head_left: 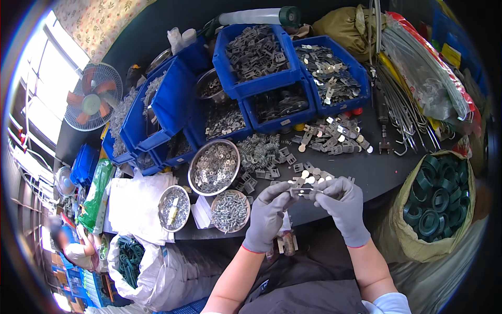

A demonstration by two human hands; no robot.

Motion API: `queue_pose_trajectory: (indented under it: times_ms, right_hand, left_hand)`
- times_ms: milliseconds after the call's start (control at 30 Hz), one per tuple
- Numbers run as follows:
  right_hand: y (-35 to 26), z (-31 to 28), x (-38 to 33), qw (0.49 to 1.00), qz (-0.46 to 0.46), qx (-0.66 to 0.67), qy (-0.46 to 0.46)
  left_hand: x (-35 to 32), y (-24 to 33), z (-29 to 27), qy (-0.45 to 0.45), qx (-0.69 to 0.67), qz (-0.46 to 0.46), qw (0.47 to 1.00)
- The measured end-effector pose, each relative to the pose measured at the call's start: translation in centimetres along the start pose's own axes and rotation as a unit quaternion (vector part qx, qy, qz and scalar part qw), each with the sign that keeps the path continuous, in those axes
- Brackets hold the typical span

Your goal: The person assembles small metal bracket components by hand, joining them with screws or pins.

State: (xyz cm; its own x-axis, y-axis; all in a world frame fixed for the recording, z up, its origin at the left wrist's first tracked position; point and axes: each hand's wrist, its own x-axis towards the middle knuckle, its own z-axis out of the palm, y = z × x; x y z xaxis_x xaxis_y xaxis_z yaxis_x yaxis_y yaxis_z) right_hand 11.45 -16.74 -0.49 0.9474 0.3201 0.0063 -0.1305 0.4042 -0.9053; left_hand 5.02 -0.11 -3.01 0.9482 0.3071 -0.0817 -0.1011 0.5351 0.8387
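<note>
My left hand (268,215) and my right hand (344,210), both in grey gloves, face each other at the table's front edge. Pinched between their fingertips is a small flat metal bracket (302,191), its finer details too small to make out. Just beyond it lie loose round-ended metal strips (315,175) on the dark tabletop. A heap of coiled springs (260,152) and more loose metal clips (334,137) sit farther back. Below my left hand, a metal fixture (286,242) shows partly between my forearms.
Blue bins (285,86) of metal parts stand at the back. Bowls of washers (214,166) and screws (230,210) are at left, near a fan (91,103). A sack of green coils (439,196) stands at right, below bundled metal rods (405,104). Another person (78,248) is far left.
</note>
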Motion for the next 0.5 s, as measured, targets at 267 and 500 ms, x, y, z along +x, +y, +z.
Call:
queue_pose_trajectory:
  times_ms: [267,500]
  right_hand:
    - [-1.7,-3.9,-2.2,0.994,0.053,-0.091,-0.022]
    - [0.1,-5.9,-1.4,0.986,0.154,-0.060,0.000]
  left_hand:
    - [-1.7,1.8,1.2,-0.130,0.305,0.057,0.942]
    - [1.2,-1.1,3.7,-0.151,0.212,-0.084,0.962]
